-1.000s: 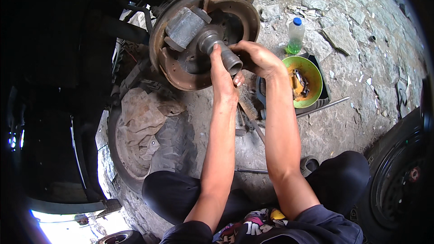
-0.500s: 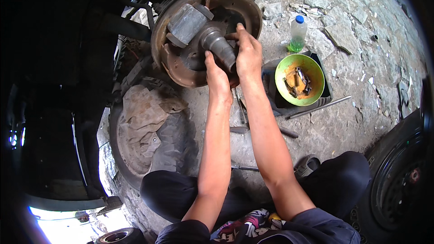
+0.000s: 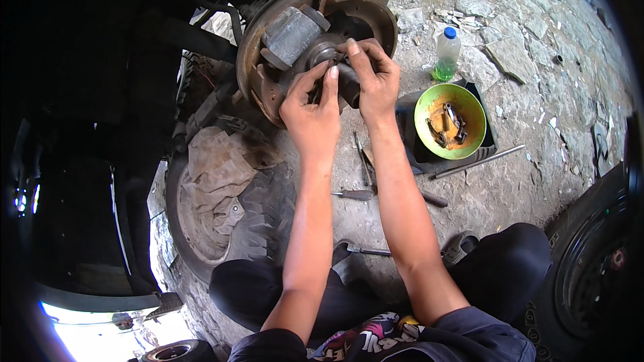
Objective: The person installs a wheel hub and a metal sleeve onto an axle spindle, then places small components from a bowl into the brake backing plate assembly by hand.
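Note:
Both hands meet at the spindle (image 3: 350, 85) of a rusty brake drum backing plate (image 3: 251, 67). My left hand (image 3: 312, 108) comes to the spindle's left side, thumb and fingers pinched together. My right hand (image 3: 378, 84) is on its right side, thumb and fingers also closed near the spindle's base. Something small and dark seems to lie between the fingertips, but its kind is hidden. Left of the hands, a grey block-like brake shoe (image 3: 292, 35) sits on the plate.
Right of my arms, a green bowl (image 3: 429, 106) with metal parts rests on a black crate (image 3: 494, 131). Nearby are a bottle (image 3: 447, 53) of green liquid, a metal rod (image 3: 476, 162) and a screwdriver (image 3: 355, 194). A cloth (image 3: 213, 167) covers part of a tyre (image 3: 258, 211).
My hands have gone from being spread around the spindle to pinching close together at its base. The left hand has turned and shifted left. The view has shifted slightly.

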Demonstrator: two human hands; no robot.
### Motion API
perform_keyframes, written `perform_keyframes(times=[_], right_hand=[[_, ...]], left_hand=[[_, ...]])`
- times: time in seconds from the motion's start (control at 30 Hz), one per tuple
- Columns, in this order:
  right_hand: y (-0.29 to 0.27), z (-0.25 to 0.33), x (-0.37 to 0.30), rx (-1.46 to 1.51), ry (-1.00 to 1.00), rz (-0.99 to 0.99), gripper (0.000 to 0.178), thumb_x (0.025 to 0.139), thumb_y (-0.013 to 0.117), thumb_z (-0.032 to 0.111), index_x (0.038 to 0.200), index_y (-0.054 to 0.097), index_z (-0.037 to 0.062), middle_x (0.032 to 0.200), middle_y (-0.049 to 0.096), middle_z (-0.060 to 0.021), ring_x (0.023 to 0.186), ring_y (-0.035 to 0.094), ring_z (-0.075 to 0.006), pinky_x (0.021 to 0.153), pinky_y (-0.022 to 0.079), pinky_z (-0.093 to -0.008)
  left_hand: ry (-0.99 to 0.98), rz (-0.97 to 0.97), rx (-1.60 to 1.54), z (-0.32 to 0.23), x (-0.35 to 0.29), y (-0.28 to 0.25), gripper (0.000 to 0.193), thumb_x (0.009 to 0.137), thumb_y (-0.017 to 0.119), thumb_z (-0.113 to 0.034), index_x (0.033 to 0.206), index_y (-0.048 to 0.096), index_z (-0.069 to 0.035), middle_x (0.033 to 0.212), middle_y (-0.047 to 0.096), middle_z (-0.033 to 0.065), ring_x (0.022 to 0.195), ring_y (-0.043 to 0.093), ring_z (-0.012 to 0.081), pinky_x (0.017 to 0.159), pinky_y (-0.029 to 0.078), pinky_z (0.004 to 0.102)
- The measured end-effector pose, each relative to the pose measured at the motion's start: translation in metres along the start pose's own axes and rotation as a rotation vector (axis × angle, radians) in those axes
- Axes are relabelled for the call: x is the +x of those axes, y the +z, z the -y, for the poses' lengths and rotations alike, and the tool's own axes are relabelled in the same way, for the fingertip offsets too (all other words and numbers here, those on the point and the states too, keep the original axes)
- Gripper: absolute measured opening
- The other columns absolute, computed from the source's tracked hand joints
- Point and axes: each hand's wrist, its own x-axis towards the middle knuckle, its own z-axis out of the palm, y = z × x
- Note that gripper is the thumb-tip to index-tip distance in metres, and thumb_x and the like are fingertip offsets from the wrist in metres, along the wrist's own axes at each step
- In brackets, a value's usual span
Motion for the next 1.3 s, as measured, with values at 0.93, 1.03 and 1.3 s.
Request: perform_keyframes(times=[0.93, 1.03, 1.3], right_hand=[[0.002, 0.043, 0.024, -0.305, 0.062, 0.026, 0.022, 0.087, 0.076, 0.015, 0.1, 0.075, -0.0034, 0.086, 0.074, -0.009, 0.079, 0.065, -0.0106, 0.071, 0.052, -0.0243], [-0.004, 0.044, 0.039, -0.317, 0.155, 0.129, 0.024, 0.087, 0.077, 0.016, 0.101, 0.075, -0.0027, 0.086, 0.074, -0.0082, 0.078, 0.064, -0.0112, 0.07, 0.052, -0.0253], [-0.007, 0.005, 0.044, -0.037, 0.295, 0.228, 0.023, 0.089, 0.075, 0.013, 0.103, 0.074, -0.0048, 0.087, 0.074, -0.0086, 0.079, 0.065, -0.0113, 0.072, 0.054, -0.0253]], left_hand=[[-0.884, -0.056, -0.984, -0.008, 0.004, 0.043, 0.038, 0.106, 0.043, -0.037, 0.131, 0.055, -0.011, 0.123, 0.062, 0.0052, 0.113, 0.059, 0.0183, 0.094, 0.048, 0.036], [-0.869, -0.06, -0.982, -0.01, 0.003, 0.045, 0.039, 0.105, 0.042, -0.043, 0.127, 0.055, -0.014, 0.112, 0.063, 0.0043, 0.099, 0.06, 0.0176, 0.079, 0.047, 0.0354], [-0.765, -0.006, -1.022, 0.015, 0.01, 0.047, 0.064, 0.102, 0.031, -0.061, 0.148, 0.038, -0.017, 0.146, 0.045, 0.0057, 0.133, 0.046, 0.0223, 0.108, 0.041, 0.0447]])
